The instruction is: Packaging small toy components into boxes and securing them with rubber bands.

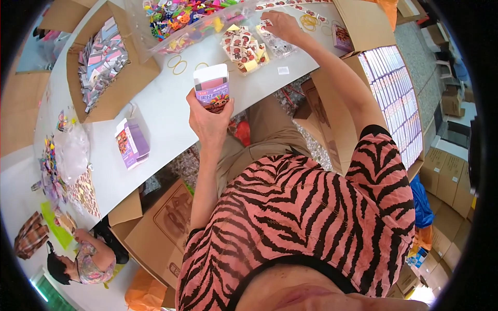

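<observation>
My left hand (210, 119) is wrapped round a small purple printed carton (212, 96), held upright with its top flap raised. Something pinkish-grey shows inside the carton's mouth. My right hand (282, 27) reaches across the white table (259, 88) to the far side. Its fingers are bent together over the upper end of a pile of small clear packets (277, 45); what they grip, if anything, is hidden. Beside that pile, on its left, lies a heap of printed sticker pieces (243, 47). A second purple carton (131, 142) lies on the table to the left.
A cardboard box (140, 78) of grey and pink pieces stands left. Behind is a clear bin (181, 44) of colourful trinkets. Rubber bands (308, 22) lie far right. An open case (391, 98) packed with cartons stands at my right. Another person (85, 259) sits lower left.
</observation>
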Demonstrator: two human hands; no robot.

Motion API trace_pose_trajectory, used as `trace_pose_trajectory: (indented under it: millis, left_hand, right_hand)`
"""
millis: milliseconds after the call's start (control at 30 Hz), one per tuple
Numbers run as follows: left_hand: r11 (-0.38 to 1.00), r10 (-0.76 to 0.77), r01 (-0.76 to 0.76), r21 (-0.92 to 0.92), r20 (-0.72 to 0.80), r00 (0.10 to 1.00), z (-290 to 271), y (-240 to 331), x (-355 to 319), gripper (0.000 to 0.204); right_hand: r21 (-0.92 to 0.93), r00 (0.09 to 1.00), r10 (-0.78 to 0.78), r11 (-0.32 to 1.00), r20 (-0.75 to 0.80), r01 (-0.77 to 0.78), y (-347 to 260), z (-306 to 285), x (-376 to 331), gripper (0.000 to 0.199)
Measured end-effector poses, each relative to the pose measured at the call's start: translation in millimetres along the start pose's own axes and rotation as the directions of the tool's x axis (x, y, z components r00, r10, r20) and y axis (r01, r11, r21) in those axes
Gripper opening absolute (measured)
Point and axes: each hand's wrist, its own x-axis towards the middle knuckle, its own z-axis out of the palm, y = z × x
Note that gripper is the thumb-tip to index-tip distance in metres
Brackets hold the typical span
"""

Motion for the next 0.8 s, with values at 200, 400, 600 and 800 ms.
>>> trace_pose_trajectory:
  millis: [200,400,600,800]
  left_hand:
    - [0.999,-0.037,0.037,-0.036,0.009,0.999,1,1,0,0.073]
    - [1.0,0.016,-0.016,-0.005,0.026,1.0,3,4,-2,0.08]
    - [0.999,-0.017,0.017,-0.04,-0.005,1.0,1,0,-4,0.073]
    - [0.999,-0.029,0.03,-0.039,0.002,1.0,2,0,-1,0.073]
  right_hand:
    - [0.217,0.998,0.06,0.974,-0.005,-0.058,16,-25,2,0.029]
    - [0.45,0.991,0.121,0.883,0.054,-0.133,-31,-62,4,0.032]
    - [0.612,0.999,0.031,0.791,-0.041,0.0,-36,-40,4,0.027]
    - [-0.031,0.998,-0.065,0.997,-0.024,0.064,15,-5,-12,0.023]
